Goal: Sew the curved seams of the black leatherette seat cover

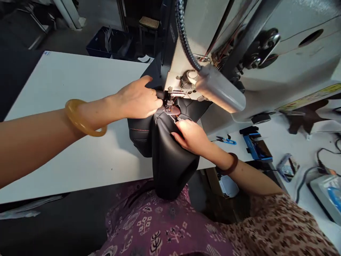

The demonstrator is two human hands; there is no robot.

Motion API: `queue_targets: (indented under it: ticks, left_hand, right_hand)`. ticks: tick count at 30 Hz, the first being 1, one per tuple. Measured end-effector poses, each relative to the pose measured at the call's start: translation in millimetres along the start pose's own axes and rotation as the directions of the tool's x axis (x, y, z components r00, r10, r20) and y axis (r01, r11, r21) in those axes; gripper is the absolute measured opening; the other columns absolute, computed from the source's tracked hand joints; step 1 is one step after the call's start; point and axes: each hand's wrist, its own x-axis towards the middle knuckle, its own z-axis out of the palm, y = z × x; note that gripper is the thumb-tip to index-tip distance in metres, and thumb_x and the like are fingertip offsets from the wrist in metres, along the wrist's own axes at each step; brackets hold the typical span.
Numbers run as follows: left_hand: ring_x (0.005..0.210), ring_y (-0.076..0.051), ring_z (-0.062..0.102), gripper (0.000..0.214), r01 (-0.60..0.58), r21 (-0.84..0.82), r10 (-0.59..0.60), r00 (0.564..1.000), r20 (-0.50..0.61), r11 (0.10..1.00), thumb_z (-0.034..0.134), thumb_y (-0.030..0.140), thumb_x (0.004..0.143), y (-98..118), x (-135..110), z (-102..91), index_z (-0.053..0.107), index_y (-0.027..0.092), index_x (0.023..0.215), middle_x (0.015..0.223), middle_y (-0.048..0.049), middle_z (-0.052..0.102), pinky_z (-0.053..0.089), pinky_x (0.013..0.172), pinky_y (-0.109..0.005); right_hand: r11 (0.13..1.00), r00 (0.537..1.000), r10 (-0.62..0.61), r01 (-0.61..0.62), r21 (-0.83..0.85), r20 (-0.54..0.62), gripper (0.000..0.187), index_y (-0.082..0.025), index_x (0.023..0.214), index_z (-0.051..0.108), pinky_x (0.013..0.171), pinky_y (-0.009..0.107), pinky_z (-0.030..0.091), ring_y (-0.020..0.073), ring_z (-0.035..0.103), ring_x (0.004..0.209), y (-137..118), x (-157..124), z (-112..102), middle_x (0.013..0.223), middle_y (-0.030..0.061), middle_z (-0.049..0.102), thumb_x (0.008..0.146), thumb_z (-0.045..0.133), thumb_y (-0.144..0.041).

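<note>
A black leather cover [172,161] with orange stitching lies bunched on the table, and its seam runs under the steel presser foot [168,104] of an industrial sewing machine [205,46]. My left hand [135,99], with an amber bangle [85,118] on its wrist, is shut on the leather just left of the foot. My right hand [190,137], wearing a dark brown bangle [230,164], pinches the leather just below the foot. The needle is mostly hidden by my fingers and the fabric.
The white sewing table [71,81] extends left of the machine. To the right lie small blue-handled snips [226,140], a blue-and-black tool case [257,147] and loose cables [306,181]. A dark blue crate [109,44] and a stool [149,23] stand on the floor beyond.
</note>
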Motion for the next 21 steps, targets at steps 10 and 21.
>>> queue_targets:
  ticks: [10,21]
  left_hand:
    - [0.068,-0.016,0.053,0.016,0.059,-0.415,-0.053,0.998,0.026,0.908,0.046,0.023,0.078,-1,-14,-9.8,0.053,0.019,0.064,0.064,0.0,0.058,0.042,0.089,-0.04]
    - [0.105,-0.026,0.062,0.018,0.106,-0.434,-0.26,0.914,-0.311,0.894,0.053,0.029,0.086,53,-66,5.4,0.058,0.016,0.097,0.108,-0.0107,0.068,0.048,0.091,-0.043]
  right_hand:
    - [0.921,1.0,-0.024,0.021,0.388,0.004,0.013,-0.019,0.075,0.044,0.067,0.028,0.035,0.0152,0.046,0.072,-2,11,-4,0.077,0.0028,0.054,0.084,0.051,-0.026]
    - [0.407,0.859,0.173,-0.507,0.76,0.481,0.01,-0.018,0.066,0.045,0.054,0.023,0.031,0.0077,0.039,0.056,7,58,-38,0.062,-0.0054,0.045,0.067,0.055,-0.018]
